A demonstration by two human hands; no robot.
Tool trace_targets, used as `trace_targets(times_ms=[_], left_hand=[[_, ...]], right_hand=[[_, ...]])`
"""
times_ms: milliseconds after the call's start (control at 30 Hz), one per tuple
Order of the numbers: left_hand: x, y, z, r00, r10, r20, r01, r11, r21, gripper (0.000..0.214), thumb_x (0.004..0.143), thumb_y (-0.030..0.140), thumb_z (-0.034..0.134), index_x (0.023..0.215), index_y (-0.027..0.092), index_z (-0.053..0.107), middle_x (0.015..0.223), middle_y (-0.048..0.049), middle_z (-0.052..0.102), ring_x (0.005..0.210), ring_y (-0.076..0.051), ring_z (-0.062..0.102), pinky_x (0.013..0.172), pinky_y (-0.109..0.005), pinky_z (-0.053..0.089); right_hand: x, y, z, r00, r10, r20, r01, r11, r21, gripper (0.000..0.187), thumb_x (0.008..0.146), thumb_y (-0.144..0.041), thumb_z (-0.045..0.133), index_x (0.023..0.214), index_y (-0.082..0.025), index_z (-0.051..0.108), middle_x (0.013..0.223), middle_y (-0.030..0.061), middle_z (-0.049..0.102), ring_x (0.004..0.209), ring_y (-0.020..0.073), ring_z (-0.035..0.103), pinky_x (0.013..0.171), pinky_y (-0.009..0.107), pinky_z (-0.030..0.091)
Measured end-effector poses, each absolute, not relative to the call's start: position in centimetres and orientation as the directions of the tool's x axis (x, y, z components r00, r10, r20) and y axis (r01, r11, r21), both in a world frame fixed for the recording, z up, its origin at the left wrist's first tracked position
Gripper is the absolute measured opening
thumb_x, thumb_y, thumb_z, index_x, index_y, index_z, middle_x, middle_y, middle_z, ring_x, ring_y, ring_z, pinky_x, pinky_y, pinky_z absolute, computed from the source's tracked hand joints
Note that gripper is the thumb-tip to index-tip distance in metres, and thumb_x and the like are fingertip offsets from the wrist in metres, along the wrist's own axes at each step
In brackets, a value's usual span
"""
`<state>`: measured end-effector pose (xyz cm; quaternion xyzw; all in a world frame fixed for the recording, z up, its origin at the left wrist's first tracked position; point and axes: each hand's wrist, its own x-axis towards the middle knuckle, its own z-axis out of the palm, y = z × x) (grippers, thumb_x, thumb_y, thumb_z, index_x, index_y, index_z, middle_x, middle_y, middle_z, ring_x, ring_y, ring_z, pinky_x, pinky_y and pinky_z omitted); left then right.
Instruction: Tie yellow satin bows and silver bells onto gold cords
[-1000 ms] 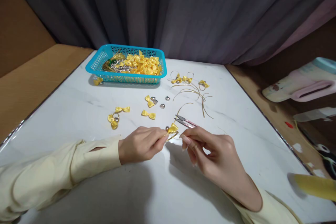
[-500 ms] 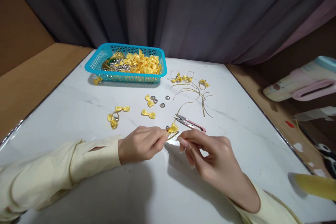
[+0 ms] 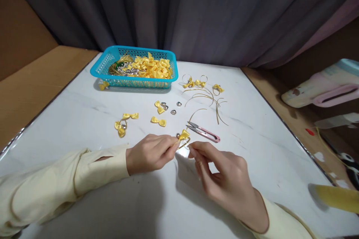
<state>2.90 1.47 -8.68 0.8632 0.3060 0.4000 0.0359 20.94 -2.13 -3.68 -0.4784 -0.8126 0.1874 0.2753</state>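
Note:
My left hand (image 3: 155,152) pinches a yellow satin bow (image 3: 184,134) with a small silver bead (image 3: 178,135) at its side and a loop of gold cord (image 3: 184,144) below it. Just right of the bow, my right hand (image 3: 221,173) has thumb and forefinger pinched together at the cord loop, apparently on its thin end. Pink-handled thread snips (image 3: 203,132) lie beyond my right hand, blades pointing left. Loose yellow bows (image 3: 158,121) and silver heart beads (image 3: 173,112) rest on the table past my left hand.
A blue plastic basket (image 3: 131,81) holds many yellow bows, silver beads and a bundle of gold cord. Cut gold cords (image 3: 199,96) and bows with loops (image 3: 199,84) lie to its right. A tumbler (image 3: 322,86) and a yellow roll (image 3: 336,198) are at the right.
My right hand has shifted slightly left, closer to the bow, its fingers curled differently. My left hand keeps its hold on the bow, almost unmoved.

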Motion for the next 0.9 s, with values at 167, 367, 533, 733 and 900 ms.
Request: trace_targets(times_ms=[167, 367, 533, 733, 900], left_hand=[[2.9, 1.5, -8.7, 0.485, 0.555, 0.675, 0.477, -0.816, 0.328, 0.017, 0.089, 0.012, 0.04, 0.081, 0.013, 0.055, 0.058, -0.0009, 0.062, 0.049, -0.01, 0.055, 0.05, -0.022, 0.044], [2.9, 1.6, -8.3, 0.535, 0.481, 0.694, 0.43, -0.863, 0.267, 0.02, 0.09, 0.01, 0.036, 0.082, 0.012, 0.054, 0.06, -0.0021, 0.064, 0.05, -0.011, 0.057, 0.048, -0.022, 0.045], [2.9, 1.7, -8.4, 0.543, 0.458, 0.704, 0.431, -0.871, 0.235, 0.021, 0.091, 0.011, 0.035, 0.083, 0.012, 0.054, 0.062, -0.002, 0.065, 0.053, -0.011, 0.059, 0.049, -0.022, 0.046], [3.0, 1.9, -8.6, 0.557, 0.402, 0.726, 0.429, -0.889, 0.162, 0.021, 0.092, 0.01, 0.035, 0.083, 0.01, 0.054, 0.062, -0.0027, 0.065, 0.052, -0.011, 0.059, 0.048, -0.022, 0.045], [2.8, 1.8, -8.7, 0.582, 0.38, 0.719, 0.429, -0.894, 0.126, 0.02, 0.092, 0.01, 0.035, 0.084, 0.01, 0.053, 0.063, -0.0032, 0.065, 0.053, -0.012, 0.059, 0.048, -0.023, 0.046]], right_hand=[[21.3, -2.1, -3.9, -0.411, 0.846, 0.339, 0.699, 0.531, -0.479, 0.019, 0.08, -0.006, 0.04, 0.086, -0.016, 0.054, 0.057, 0.0009, 0.059, 0.041, 0.0098, 0.045, 0.044, 0.022, 0.036], [22.2, -0.9, -2.8, -0.427, 0.866, 0.259, 0.59, 0.484, -0.646, 0.019, 0.078, -0.005, 0.041, 0.077, -0.016, 0.057, 0.051, -0.0023, 0.055, 0.038, 0.007, 0.042, 0.043, 0.019, 0.037], [22.2, -0.6, -2.8, -0.422, 0.873, 0.245, 0.604, 0.472, -0.642, 0.018, 0.077, -0.005, 0.045, 0.074, -0.015, 0.059, 0.052, -0.0023, 0.056, 0.04, 0.0062, 0.041, 0.043, 0.018, 0.035], [22.2, -0.6, -2.7, -0.415, 0.873, 0.257, 0.579, 0.471, -0.666, 0.017, 0.078, -0.005, 0.047, 0.073, -0.014, 0.06, 0.051, -0.0032, 0.055, 0.039, 0.0052, 0.04, 0.042, 0.017, 0.034], [22.3, -0.6, -2.4, -0.423, 0.872, 0.247, 0.582, 0.47, -0.664, 0.017, 0.077, -0.005, 0.048, 0.071, -0.016, 0.06, 0.05, -0.0045, 0.054, 0.038, 0.0049, 0.039, 0.041, 0.016, 0.033]])
